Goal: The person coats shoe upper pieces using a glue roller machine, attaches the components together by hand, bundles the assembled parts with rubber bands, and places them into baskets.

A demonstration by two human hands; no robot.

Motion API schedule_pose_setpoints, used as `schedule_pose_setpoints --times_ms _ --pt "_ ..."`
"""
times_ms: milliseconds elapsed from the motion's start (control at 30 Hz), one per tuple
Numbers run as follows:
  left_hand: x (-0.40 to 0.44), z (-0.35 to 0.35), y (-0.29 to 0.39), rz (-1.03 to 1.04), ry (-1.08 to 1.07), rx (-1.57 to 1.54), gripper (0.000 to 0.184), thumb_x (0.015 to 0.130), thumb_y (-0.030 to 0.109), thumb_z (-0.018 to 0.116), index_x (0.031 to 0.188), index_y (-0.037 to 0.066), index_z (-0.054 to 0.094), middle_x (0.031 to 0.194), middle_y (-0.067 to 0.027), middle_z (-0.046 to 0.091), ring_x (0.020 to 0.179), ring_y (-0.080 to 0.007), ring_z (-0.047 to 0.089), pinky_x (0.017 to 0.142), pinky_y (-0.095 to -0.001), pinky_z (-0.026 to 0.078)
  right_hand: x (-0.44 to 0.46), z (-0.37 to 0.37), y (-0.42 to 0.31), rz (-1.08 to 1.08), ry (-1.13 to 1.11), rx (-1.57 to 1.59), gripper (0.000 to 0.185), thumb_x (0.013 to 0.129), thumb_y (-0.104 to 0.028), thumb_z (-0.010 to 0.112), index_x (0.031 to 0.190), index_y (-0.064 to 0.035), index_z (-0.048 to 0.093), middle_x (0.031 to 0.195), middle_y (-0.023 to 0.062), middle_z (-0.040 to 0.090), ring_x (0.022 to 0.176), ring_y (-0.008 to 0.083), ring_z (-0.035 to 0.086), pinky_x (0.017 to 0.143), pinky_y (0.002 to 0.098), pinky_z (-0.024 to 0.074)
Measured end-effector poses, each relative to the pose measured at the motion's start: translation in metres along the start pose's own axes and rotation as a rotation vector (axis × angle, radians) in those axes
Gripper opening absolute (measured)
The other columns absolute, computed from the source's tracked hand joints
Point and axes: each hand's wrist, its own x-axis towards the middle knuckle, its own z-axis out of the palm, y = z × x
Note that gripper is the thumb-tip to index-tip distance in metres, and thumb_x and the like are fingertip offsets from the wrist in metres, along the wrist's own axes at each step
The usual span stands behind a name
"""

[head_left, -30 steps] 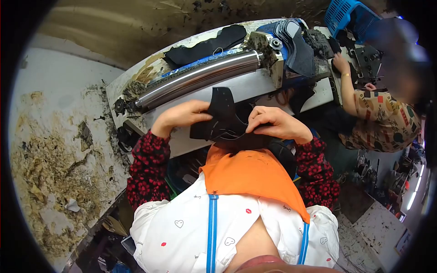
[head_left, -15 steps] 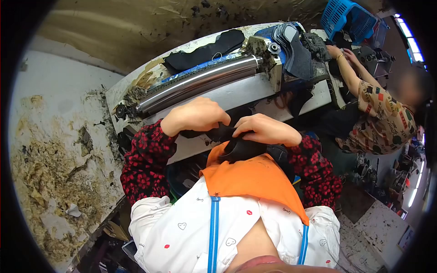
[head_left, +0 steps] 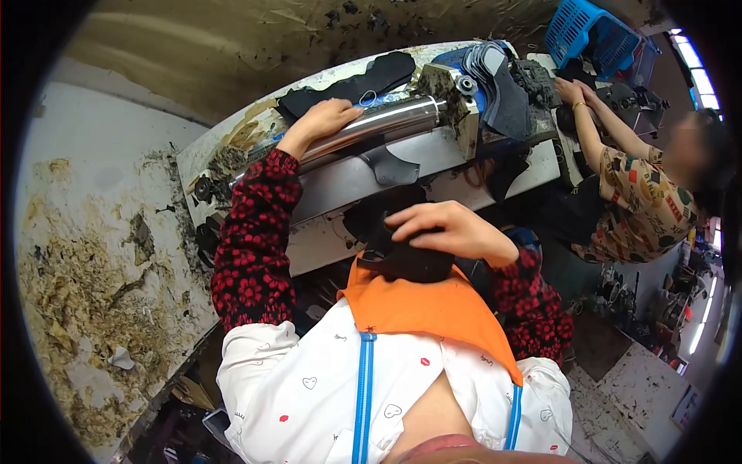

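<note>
Black material (head_left: 410,261) is clasped in the right hand (head_left: 456,230). The left hand (head_left: 326,118), grip unclear, is at the metal roller (head_left: 398,120).

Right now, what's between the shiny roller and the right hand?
In the head view, between the roller and the right hand lie a silver plate with a dark piece on it, then black material.

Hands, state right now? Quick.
Left hand: open, laid over the metal roller, nothing seen held.
Right hand: fingers bent at the black material over the lap; grip cannot be told.
</note>
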Motion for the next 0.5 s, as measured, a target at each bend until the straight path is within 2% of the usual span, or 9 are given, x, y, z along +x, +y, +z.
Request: schedule_pose_setpoints --times_ms 133,167,300,500 --pt "0.004 -0.014 0.0 0.185 0.136 -0.13 0.011 0.077 0.001 0.056 0.088 0.003 0.059 0.079 -0.0072 0.06 0.068 -0.0213 0.052 0.066 -0.032 0.042 0.0 -0.006 -0.019 -0.15 0.056 0.157 0.025 0.083 0.003 0.058 0.105 -0.0007 0.067 0.099 0.0044 0.067 0.082 0.0062 0.056 0.072 0.0157 0.0441" --pt "0.004 -0.018 0.003 0.187 0.142 -0.13 0.011 0.077 0.001 0.056 0.088 0.003 0.059 0.079 -0.0072 0.06 0.068 -0.0213 0.052 0.066 -0.032 0.042 0.003 -0.005 -0.011 -0.152 0.054 0.152 0.025 0.083 0.003 0.058 0.105 -0.0007 0.067 0.099 0.0044 0.067 0.082 0.0062 0.056 0.072 0.0157 0.0441" --pt "-0.001 -0.029 0.02 0.346 0.368 -0.185 0.007 0.076 -0.002 0.053 0.078 0.005 0.053 0.076 -0.0044 0.056 0.066 -0.0183 0.048 0.063 -0.029 0.039 0.02 0.013 0.074 0.177 0.521 0.283 0.025 0.084 0.001 0.058 0.108 -0.0004 0.065 0.093 0.003 0.066 0.078 0.006 0.054 0.07 0.017 0.044" --pt "0.005 -0.055 0.012 0.261 0.407 -0.114 0.007 0.076 0.003 0.053 0.076 0.006 0.059 0.08 -0.0075 0.06 0.07 -0.0255 0.054 0.064 -0.0339 0.042 0.006 0.027 0.097 0.374 0.583 0.338 0.023 0.084 -0.002 0.059 0.106 -0.0004 0.063 0.084 0.001 0.062 0.071 0.0069 0.052 0.065 0.018 0.0426"
